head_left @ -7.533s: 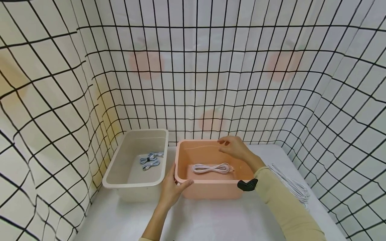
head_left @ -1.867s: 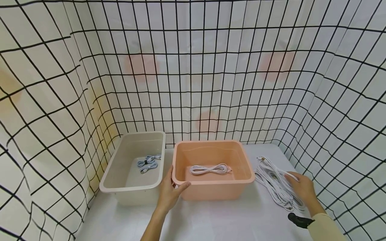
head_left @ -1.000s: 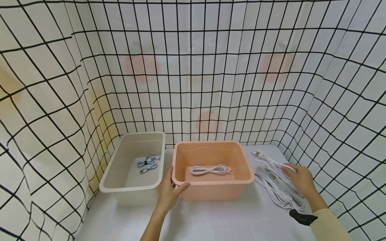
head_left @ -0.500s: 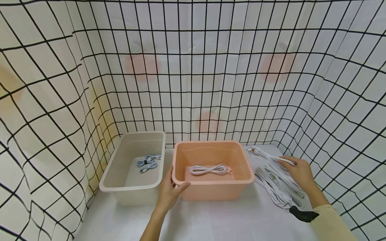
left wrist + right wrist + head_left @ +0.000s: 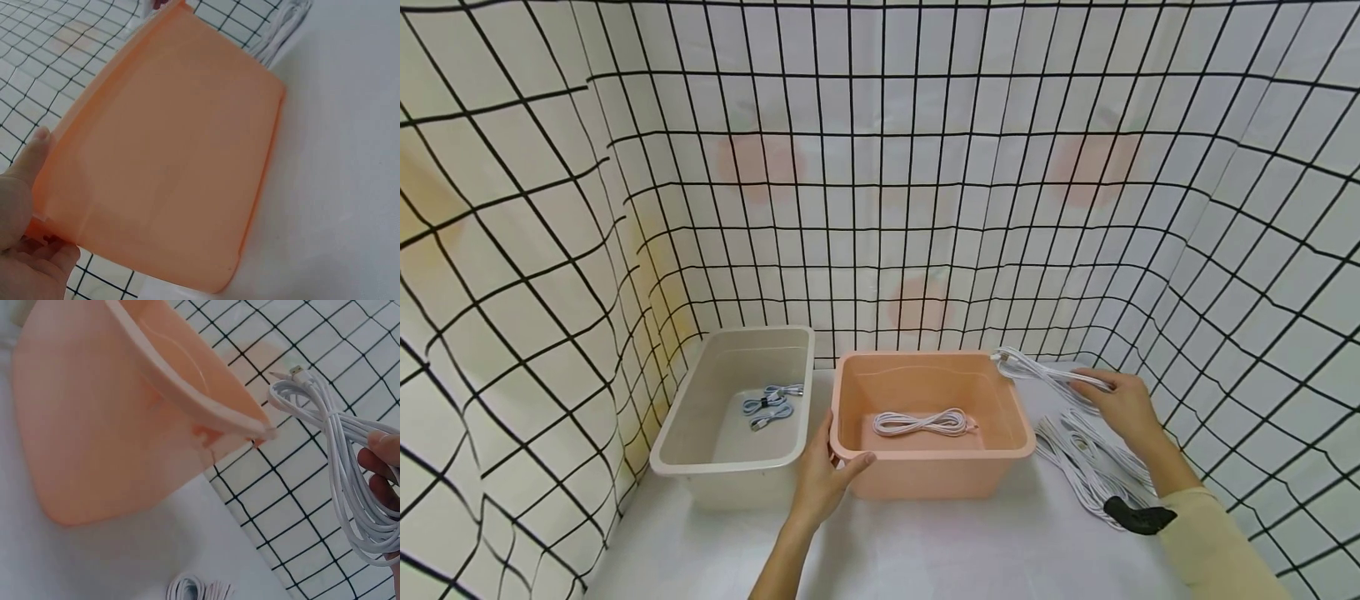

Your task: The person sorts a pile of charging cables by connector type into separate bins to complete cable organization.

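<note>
My left hand (image 5: 822, 479) grips the near left corner of the orange bin (image 5: 932, 477), thumb over the rim. The left wrist view has the thumb and curled fingers at the rim of the bin's outer wall (image 5: 169, 150). My right hand (image 5: 1127, 408) pinches a bundle of white cable (image 5: 1041, 369), raised beyond the bin's far right corner. In the right wrist view the cable (image 5: 347, 475) hangs in loops, its metal plug pointing left. Inside the orange bin lies another coiled white cable (image 5: 921, 422). Below the right hand, more white cables (image 5: 1078, 467) rest on the table.
A beige bin (image 5: 730, 468) stands left of the orange one, with light blue cables (image 5: 767, 406) tied in bundles at its bottom. Black wire mesh (image 5: 880, 208) encloses the back and both sides of the white table (image 5: 940, 550).
Over the last two seconds my right hand lifts a white cable bundle off the pile and carries it up and left toward the orange bin. The left hand keeps its hold on the rim.
</note>
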### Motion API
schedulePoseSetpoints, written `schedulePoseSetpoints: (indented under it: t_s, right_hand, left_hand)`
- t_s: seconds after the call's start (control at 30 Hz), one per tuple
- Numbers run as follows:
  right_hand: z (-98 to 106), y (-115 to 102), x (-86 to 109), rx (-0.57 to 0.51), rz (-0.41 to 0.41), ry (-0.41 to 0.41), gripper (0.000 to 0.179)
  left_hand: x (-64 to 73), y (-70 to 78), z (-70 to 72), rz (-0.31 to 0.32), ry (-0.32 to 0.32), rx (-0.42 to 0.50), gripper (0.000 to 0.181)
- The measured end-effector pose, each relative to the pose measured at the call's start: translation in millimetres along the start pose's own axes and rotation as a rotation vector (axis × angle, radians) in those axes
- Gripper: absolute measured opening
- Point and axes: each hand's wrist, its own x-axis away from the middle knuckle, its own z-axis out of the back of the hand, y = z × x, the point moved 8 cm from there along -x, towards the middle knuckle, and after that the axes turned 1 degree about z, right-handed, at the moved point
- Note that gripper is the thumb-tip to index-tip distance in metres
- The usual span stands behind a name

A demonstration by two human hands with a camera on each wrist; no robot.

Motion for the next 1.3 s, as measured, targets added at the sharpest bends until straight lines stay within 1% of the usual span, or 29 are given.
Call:
schedulePoseSetpoints:
  t_s: [0.1, 0.27, 0.43, 0.6, 0.7, 0.8, 0.93, 1.13, 1.3]
  right_hand:
    - [-4, -9, -3.9, -0.011, 0.016, -0.018, 0.053]
    - [-12, -25, -9.5, -0.050, 0.060, -0.037, 0.048]
    - [-23, -39, -18.5, -0.059, 0.099, -0.063, 0.044]
    - [-40, -53, -29.8, -0.100, 0.154, -0.095, 0.039]
    - [-52, -62, -34.5, -0.134, 0.160, -0.123, 0.036]
    - [-64, -71, -36.3, -0.162, 0.139, -0.164, 0.035]
    - [-77, -85, -38.2, -0.150, 0.152, -0.198, 0.031]
    - [-97, -99, -42.5, -0.153, 0.221, -0.232, 0.026]
    - [-120, -107, -43.0, -0.170, 0.267, -0.271, 0.024]
  left_hand:
    - [-0.3, 0.3, -0.1, -0.005, 0.001, 0.001, 0.106]
    - [-0.7, 0.6, -0.1, -0.004, 0.000, 0.011, 0.106]
    - [-1.5, 0.5, 0.0, -0.002, 0.002, -0.001, 0.106]
    - [-3.0, 1.6, -0.4, -0.009, 0.001, 0.005, 0.106]
    - [-3.2, 1.5, -1.1, -0.011, 0.000, 0.013, 0.105]
    - [-3.0, 1.1, -1.5, -0.011, 0.004, 0.018, 0.105]
    - [-3.0, 2.5, -1.6, -0.018, 0.007, 0.016, 0.105]
    - [-3.6, 3.8, -1.7, -0.021, 0.005, 0.010, 0.105]
    - [-1.8, 2.5, -0.9, -0.016, 0.005, 0.012, 0.103]
